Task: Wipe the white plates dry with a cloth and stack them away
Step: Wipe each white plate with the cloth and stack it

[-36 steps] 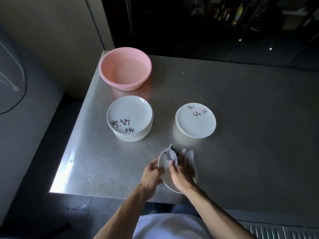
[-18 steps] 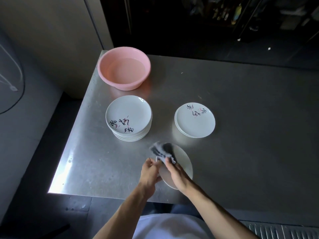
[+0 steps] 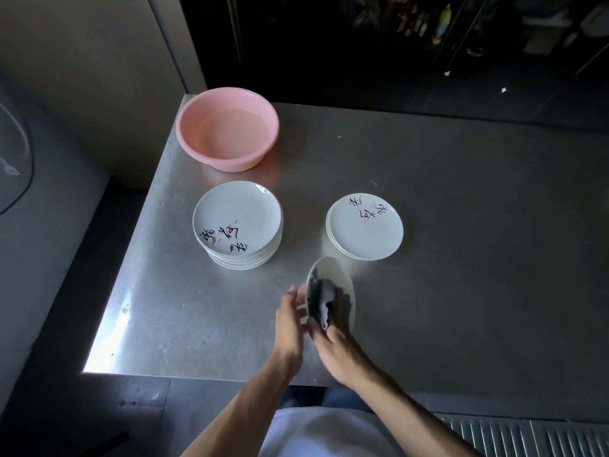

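pink basin (image 3: 227, 128), steel table (image 3: 461, 258)

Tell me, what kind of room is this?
Probably a restaurant or canteen kitchen: a steel worktable, a tall stack of matching white plates beside a shorter stack, and a pink basin holding water.

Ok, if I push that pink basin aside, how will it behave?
The pink basin appears to hold water, so it is probably heavy and sloshy. On the smooth steel table it likely slides rather than tips. It sits near the table's corner, so push inward.
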`<state>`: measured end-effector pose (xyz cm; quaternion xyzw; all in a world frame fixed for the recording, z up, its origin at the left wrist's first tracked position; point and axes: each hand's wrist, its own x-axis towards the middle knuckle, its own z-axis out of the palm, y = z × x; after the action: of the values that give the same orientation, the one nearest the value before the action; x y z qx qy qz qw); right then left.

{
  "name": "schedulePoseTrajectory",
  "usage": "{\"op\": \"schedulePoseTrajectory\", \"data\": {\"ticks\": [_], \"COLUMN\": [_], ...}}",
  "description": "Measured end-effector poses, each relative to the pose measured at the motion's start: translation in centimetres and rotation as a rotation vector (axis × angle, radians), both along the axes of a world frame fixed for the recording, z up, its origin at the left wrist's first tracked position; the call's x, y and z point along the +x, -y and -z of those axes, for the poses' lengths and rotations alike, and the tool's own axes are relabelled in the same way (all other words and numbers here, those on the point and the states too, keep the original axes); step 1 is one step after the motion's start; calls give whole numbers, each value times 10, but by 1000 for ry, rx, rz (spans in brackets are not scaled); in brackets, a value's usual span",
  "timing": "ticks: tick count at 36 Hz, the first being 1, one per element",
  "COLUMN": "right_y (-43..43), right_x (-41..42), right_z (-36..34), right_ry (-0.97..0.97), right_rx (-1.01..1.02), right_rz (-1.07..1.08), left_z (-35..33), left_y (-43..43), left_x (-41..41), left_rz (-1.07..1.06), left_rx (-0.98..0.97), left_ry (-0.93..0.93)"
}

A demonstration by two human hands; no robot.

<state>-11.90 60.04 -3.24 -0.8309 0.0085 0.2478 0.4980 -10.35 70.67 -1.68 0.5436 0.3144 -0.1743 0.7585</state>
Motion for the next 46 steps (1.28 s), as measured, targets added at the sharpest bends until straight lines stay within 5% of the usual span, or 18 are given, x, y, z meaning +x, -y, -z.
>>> {"op": "schedulePoseTrajectory", "data": {"ticks": [2,8,13,18,23,27,32,40,46], "right_y": [-13,14,37,48,58,63,54,20,41], "right_x": [9,37,42,32,38,39,35,20,-1], "right_z": [-12,-24,-17,-7,4,9,1,7,6], "right_ry": [-90,210,162,23,-143,-45,150,296,368], "right_rx": [259,107,393,509,356,179,28,-433,-300], "right_rz": [280,682,800,770,941,1048,765,-269,-479], "left_z": [-7,-11,18,34,40,41,41,40,48], "left_y": [11,22,9,-16,-33,-32,-27,-9,-22], "left_x": [-2,-3,11,4,-5,-4,-6,-8,-6], "left_rz": [43,141,77,4,56,22,35,34,-28], "left_rx": [-21,-15,266,2,-97,-167,-124,-171,-155], "left_ry": [78,244,19,-169,-141,-118,-147,-101,-124]}}
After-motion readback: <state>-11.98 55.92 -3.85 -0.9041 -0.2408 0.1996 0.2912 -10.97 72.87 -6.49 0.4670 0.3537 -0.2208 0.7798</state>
